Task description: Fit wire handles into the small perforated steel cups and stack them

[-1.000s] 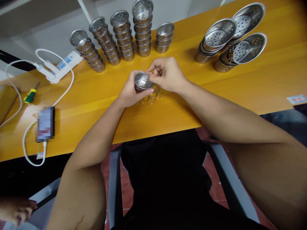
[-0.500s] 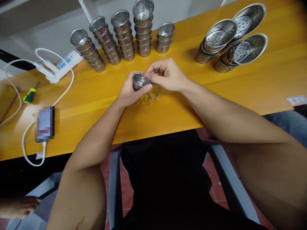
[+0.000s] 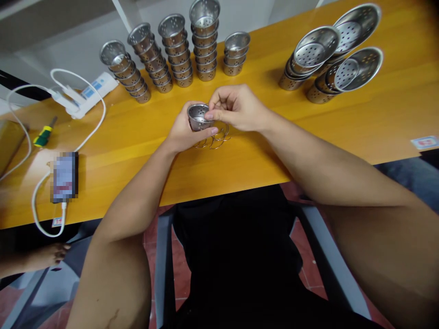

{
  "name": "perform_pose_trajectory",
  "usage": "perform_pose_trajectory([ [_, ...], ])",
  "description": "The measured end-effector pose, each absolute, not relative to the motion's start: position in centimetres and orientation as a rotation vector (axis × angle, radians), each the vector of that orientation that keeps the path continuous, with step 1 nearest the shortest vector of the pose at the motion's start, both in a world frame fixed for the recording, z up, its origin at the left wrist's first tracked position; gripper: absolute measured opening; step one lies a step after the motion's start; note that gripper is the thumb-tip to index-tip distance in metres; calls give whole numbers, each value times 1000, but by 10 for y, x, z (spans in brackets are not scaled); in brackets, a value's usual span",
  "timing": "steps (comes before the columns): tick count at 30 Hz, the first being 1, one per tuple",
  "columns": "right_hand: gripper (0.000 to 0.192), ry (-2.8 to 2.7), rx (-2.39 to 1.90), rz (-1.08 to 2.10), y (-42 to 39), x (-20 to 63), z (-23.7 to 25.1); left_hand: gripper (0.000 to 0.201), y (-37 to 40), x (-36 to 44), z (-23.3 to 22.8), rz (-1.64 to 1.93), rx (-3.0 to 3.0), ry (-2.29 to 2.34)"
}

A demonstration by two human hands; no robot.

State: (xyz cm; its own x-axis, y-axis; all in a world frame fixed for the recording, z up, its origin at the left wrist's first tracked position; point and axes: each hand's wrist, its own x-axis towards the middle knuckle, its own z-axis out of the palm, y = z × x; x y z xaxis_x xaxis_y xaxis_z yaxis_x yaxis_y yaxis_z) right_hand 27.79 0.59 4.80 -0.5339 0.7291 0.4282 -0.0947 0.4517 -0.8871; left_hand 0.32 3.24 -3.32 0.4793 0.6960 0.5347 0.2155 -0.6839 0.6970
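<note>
While the head view looks down, perforated cup (image 3: 196, 121): over the table (image 3: 219, 176), by some curved wires (image 3: 224, 138), mouth upward.
Left hand (image 3: 185, 130): wrapped around the cup's side, gripping it.
Right hand (image 3: 238, 108): fingertips at the near-right rim; whether pinching or merely touching, I cannot tell.
Rim step: apparently fine fingertip work.
Next rim move: probably calls for a steady left hold and light right-hand pressure.

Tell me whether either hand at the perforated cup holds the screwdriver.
No, the screwdriver lies on the table, apart from the left hand and right hand.
</note>
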Motion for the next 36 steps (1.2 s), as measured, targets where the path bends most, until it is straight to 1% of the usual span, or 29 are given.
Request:
perform_pose_trajectory([
  [7, 79, -1829, -607, 1144, 6, 277, 47, 113, 28, 6, -30, 1178, 2203, 781],
  [11, 75, -1863, -663, 1144, 3, 277, 49, 110, 21, 9, -24, 1166, 2180, 830],
  [16, 77, -1873, -628, 1111, 2, 276, 49, 108, 20, 9, -22, 1164, 2181, 833],
  [20, 76, -1874, -704, 1119, 1, 276, 51, 108, 23, 6, -26, 1148, 2181, 828],
  [26, 79, -1898, -652, 1109, 1, 277, 51, 111, 25, 6, -29, 1151, 2200, 796],
  [32, 88, -1836, -703, 972, 9, 280, 45, 111, 27, 8, -29, 1235, 2125, 893],
  [36, 86, -1898, -702, 850, 10, 286, 46, 112, 33, 4, -33, 1303, 2102, 876],
])
